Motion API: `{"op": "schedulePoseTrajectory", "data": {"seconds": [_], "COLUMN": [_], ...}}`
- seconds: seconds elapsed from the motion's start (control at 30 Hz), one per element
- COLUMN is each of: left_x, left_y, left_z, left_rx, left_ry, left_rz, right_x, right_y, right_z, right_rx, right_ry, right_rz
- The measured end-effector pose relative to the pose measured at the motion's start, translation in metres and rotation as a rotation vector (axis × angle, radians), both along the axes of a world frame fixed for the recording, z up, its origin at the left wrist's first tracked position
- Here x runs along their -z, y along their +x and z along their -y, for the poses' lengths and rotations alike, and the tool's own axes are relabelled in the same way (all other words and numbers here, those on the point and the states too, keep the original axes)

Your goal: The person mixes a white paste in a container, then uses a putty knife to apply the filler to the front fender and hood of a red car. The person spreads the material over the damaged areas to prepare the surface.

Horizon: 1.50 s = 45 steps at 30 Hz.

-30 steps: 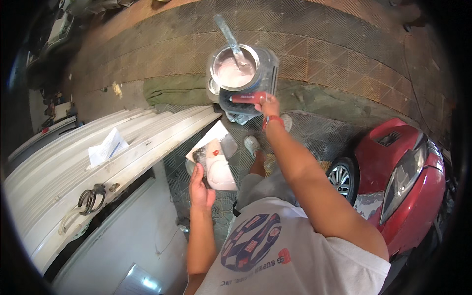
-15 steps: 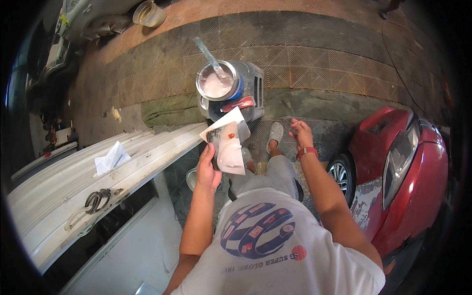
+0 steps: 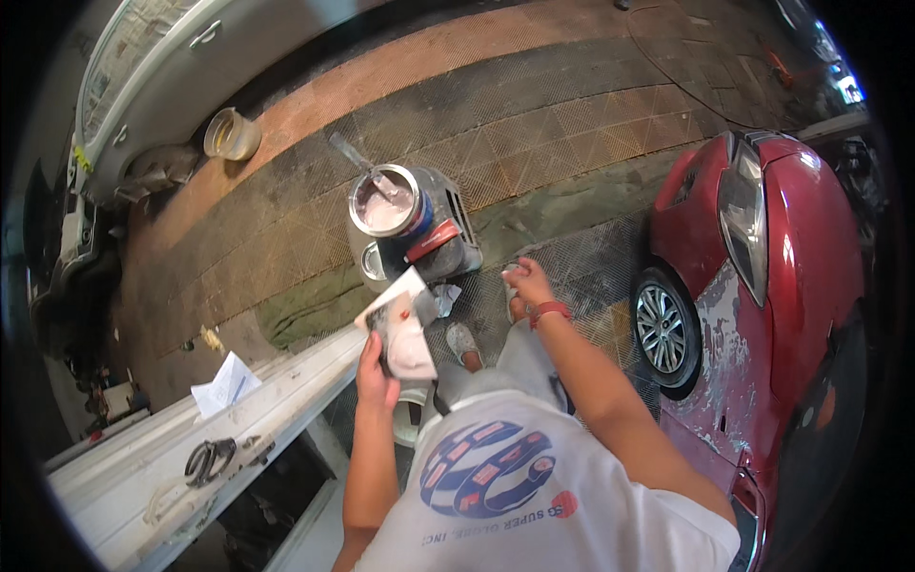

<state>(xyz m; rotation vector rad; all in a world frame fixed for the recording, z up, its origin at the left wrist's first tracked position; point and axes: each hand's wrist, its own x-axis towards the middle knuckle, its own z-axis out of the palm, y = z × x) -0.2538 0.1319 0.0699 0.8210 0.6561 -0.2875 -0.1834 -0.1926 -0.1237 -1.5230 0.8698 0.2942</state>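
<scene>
My left hand (image 3: 375,377) grips the left edge of a flat mixing board (image 3: 416,334). The board carries smeared pale pink putty (image 3: 410,355) and a small red dab (image 3: 404,314). Off to its right hovers my right hand (image 3: 530,283), fingers loosely curled and a little apart, with nothing visible in them; a red band circles that wrist. Beyond the board, an open can (image 3: 419,217) of pink putty rests on a grey plastic stand (image 3: 448,200). A flat-bladed putty knife (image 3: 349,151) leans in the can. Beside the can lies a red tube (image 3: 432,241).
A red car (image 3: 810,229) with scraped paint and a wheel (image 3: 664,329) stands at right. Along the left runs a long white panel (image 3: 315,381) bearing folded paper (image 3: 226,383) and a dark looped part (image 3: 210,461). A bucket (image 3: 232,135) sits far left, near a pale vehicle (image 3: 181,48).
My view has turned and shifted, so more of the red car and its wheel shows. My left hand still holds the board; the fingers of my right hand have drawn closer together.
</scene>
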Motion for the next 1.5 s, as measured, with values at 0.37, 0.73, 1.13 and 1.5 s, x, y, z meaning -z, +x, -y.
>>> {"op": "schedulePoseTrajectory", "data": {"seconds": [0.37, 0.73, 1.13, 1.5], "left_x": [-0.038, -0.036, -0.016, -0.023], "left_y": [-0.061, -0.034, 0.047, 0.033], "left_z": [-0.025, -0.009, -0.033, -0.018], "left_rx": [-0.158, -0.075, 0.127, 0.39], "left_ry": [0.294, 0.298, -0.036, -0.075], "left_rz": [-0.226, 0.013, 0.181, 0.166], "right_x": [0.15, 0.07, -0.167, -0.312], "right_y": [0.136, 0.126, 0.011, -0.094], "right_z": [-0.129, -0.14, -0.018, -0.069], "right_rx": [-0.234, -0.146, -0.1, -0.239], "right_ry": [-0.304, 0.241, 0.495, 0.234], "right_rz": [-0.169, -0.007, 0.132, 0.422]}}
